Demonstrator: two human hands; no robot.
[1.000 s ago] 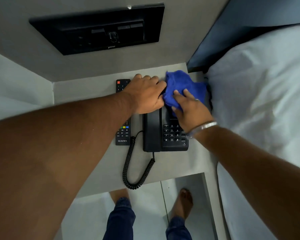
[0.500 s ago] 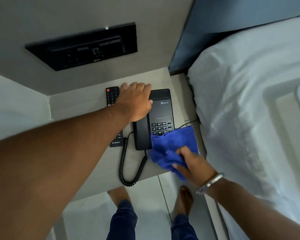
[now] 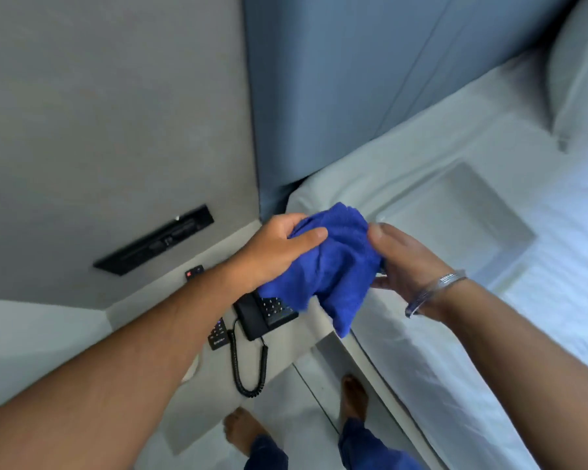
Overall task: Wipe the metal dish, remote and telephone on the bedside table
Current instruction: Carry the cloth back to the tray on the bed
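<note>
Blue cloth (image 3: 333,266) bunches between our left hand (image 3: 279,249) and right hand (image 3: 401,259), each grip clamped on it, above the black telephone (image 3: 262,317) on the desk (image 3: 286,354), remote (image 3: 218,335) beside it.

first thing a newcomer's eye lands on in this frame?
The bright blue cloth, bunched mid-frame between the left hand and the right hand, raised above the bedside table. Below it sits the black telephone with its coiled cord trailing toward the table's front edge, the remote beside it partly hidden by the left forearm. The white bed fills the right side.
</note>
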